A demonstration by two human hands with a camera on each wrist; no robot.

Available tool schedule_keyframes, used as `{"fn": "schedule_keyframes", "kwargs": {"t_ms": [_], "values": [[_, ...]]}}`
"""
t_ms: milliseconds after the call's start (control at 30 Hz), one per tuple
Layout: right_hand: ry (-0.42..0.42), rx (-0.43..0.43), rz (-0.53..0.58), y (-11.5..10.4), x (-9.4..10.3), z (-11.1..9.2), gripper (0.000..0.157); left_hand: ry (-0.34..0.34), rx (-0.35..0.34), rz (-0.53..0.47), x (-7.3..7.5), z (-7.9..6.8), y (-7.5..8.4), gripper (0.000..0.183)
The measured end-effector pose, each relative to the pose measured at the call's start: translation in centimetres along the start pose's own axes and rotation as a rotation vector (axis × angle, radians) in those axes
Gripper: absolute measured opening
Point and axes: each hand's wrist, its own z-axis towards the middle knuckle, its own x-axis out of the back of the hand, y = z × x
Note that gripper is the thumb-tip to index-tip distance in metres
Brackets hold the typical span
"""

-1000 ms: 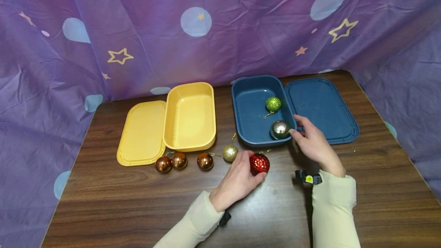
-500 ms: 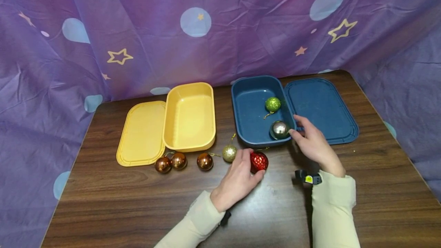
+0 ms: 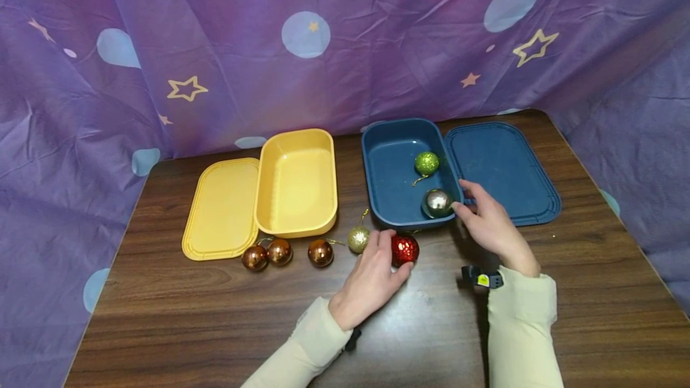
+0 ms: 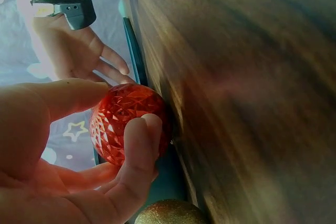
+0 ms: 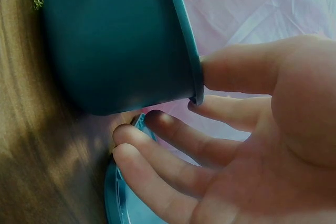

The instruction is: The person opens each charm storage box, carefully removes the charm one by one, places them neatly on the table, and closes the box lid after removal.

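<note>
left hand (image 3: 370, 286) grips a glossy red ball (image 3: 406, 249) (faceted all over)

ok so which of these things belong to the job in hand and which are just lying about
Likely in the job:
red ball, held by the left hand
blue box, right hand at its rim
green ball and silver ball, inside it

Seemingly just lying about:
gold ball
three brown balls
yellow box and yellow lid
blue lid
</note>
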Motion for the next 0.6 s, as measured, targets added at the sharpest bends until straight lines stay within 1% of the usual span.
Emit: {"fn": "schedule_keyframes", "kwargs": {"t_ms": [267,500,600], "values": [[0.001,0.002,0.0,0.07,-0.02,-0.01,0.056,0.015,-0.019,0.022,0.11,-0.04,-0.03,0.054],[0.014,0.018,0.011,0.0,-0.01,-0.1,0.056,0.031,-0.034,0.021,0.65,-0.08,0.07,0.056],[0.018,0.027,0.013,-0.03,0.01,-0.13,0.056,0.024,-0.025,0.023,0.91,-0.1,0.09,0.058]]}}
